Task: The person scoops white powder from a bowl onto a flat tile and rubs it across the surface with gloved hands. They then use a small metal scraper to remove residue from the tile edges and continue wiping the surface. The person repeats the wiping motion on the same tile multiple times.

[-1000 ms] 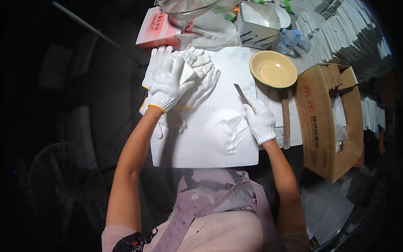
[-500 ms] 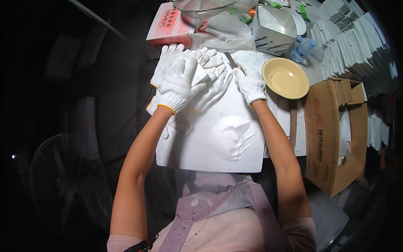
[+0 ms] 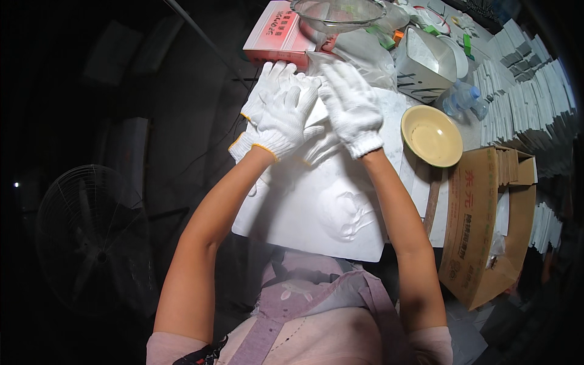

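My left hand (image 3: 281,123), in a white knit glove with a yellow cuff, rests on a heap of loose white gloves (image 3: 274,81). Between its thumb and fingers sits a pale white block (image 3: 317,112), mostly covered by both hands. My right hand (image 3: 353,108), also gloved and slightly blurred, lies over the block's right side, its fingers stretched out side by side. What lies beneath that palm is hidden. Under everything is a white slab (image 3: 286,222), with a mound of white powder (image 3: 345,210) toward its near right.
A yellow bowl (image 3: 432,135) stands right of the slab, near a cardboard box (image 3: 465,225) and a plastic bottle (image 3: 462,99). A red and white box (image 3: 277,36), a sieve (image 3: 337,11) and a white container (image 3: 426,76) sit behind. A fan (image 3: 100,243) stands left.
My right hand has moved left onto the block, its fingers now stretched out. The flat dark blade it held is no longer visible. The whole view has shifted slightly.
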`<state>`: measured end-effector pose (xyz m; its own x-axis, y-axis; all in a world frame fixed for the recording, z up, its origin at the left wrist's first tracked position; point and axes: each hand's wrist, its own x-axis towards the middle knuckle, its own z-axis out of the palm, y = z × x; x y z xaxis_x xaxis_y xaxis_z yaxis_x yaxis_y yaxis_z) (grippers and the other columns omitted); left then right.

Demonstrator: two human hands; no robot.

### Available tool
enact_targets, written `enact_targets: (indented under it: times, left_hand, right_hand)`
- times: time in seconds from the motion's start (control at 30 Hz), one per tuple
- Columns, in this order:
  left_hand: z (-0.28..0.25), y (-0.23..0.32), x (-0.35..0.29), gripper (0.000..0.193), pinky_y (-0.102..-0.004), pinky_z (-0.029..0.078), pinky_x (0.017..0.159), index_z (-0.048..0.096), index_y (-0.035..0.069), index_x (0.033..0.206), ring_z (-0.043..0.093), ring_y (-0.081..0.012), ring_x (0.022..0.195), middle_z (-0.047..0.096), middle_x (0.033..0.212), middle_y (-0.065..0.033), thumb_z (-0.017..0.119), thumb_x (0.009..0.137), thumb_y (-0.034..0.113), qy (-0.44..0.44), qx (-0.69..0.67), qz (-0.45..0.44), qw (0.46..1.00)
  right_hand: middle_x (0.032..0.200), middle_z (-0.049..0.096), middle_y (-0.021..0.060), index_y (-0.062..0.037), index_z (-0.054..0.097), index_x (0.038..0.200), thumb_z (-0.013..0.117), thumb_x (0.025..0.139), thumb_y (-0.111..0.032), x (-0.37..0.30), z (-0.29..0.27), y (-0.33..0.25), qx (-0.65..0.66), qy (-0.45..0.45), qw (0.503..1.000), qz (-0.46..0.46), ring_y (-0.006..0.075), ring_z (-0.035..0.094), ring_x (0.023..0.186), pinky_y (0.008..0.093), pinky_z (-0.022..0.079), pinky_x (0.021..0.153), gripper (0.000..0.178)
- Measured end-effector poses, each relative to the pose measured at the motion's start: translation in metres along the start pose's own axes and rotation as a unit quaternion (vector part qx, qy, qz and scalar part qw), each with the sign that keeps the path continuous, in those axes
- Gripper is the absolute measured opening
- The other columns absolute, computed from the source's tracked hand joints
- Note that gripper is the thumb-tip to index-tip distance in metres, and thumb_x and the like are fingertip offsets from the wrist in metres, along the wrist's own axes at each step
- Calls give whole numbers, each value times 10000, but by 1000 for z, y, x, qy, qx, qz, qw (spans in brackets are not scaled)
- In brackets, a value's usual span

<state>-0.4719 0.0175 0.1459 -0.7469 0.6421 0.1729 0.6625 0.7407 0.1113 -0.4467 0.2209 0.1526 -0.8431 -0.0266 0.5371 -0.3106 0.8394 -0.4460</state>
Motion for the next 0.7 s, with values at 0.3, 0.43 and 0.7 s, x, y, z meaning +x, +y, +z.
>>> enact_targets:
  times: [0.3, 0.43, 0.7]
  left_hand:
    - [29, -7, 1, 795, -678, 152, 1228, 353, 198, 1645, 256, -415, 1563, 363, 1649, -197, 578, 957, 525, 38, 104, -22, 994]
    - [-11, 5, 6, 777, -583, 150, 1290, 494, 210, 1553, 360, -416, 1509, 552, 1467, -211, 696, 866, 510, 59, 20, 7, 998]
    - [-60, 28, 12, 717, -520, 318, 1183, 641, 96, 1334, 478, -407, 1345, 577, 1358, -241, 792, 804, 554, -10, 83, 35, 996]
  right_hand:
    - [1275, 712, 105, -118, 733, 1245, 511, 1014, -230, -12, -1, -56, 67, -167, 978, -104, 337, 605, 1226, 500, 370, 1183, 340]
    - [1228, 739, 155, -57, 764, 1156, 573, 948, -142, -61, -29, -20, 137, 16, 987, 80, 367, 650, 1177, 449, 469, 1100, 295]
    - [1300, 736, 183, 10, 736, 1270, 615, 1006, -99, -231, -133, -12, 107, 5, 940, 324, 301, 685, 1244, 401, 504, 1110, 310]
